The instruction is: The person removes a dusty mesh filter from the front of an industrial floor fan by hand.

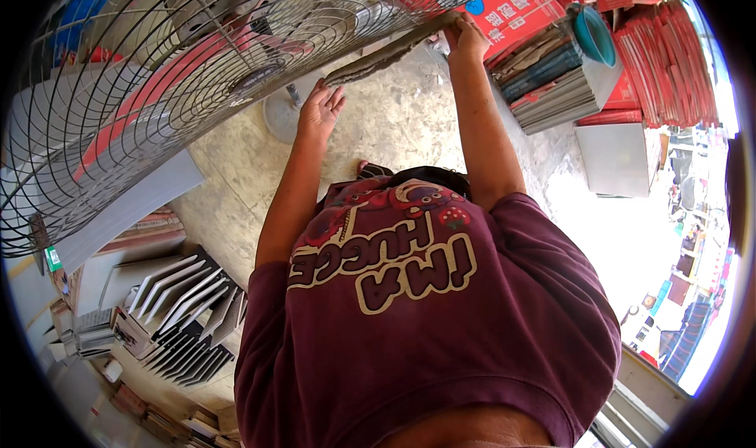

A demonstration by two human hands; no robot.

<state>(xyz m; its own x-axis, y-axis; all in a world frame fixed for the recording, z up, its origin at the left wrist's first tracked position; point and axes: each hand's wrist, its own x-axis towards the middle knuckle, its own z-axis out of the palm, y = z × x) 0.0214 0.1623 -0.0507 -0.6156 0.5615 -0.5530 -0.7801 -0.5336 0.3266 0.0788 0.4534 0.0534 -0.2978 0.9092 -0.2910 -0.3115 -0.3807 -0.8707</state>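
Observation:
A long, flat grey-brown piece [386, 61] with a ragged near edge is held up in front of me, its right end higher in the view. I cannot make out whether it is a board or folded cloth. My right hand [468, 40] is closed round its right end. At the left end, my left hand [319, 111] grips the corner with its upper fingers, while the other fingers stand loosely apart. A large fan with a black wire cage [228, 78] rises just beyond the left hand and partly overlaps the space behind the piece.
The fan's round base [285, 119] is on the worn concrete floor [236, 164]. Red cartons [520, 15] and grey tile stacks [563, 101] line the right side, with a teal basin [594, 37] on top. Tile samples stand in a rack [177, 306] at lower left.

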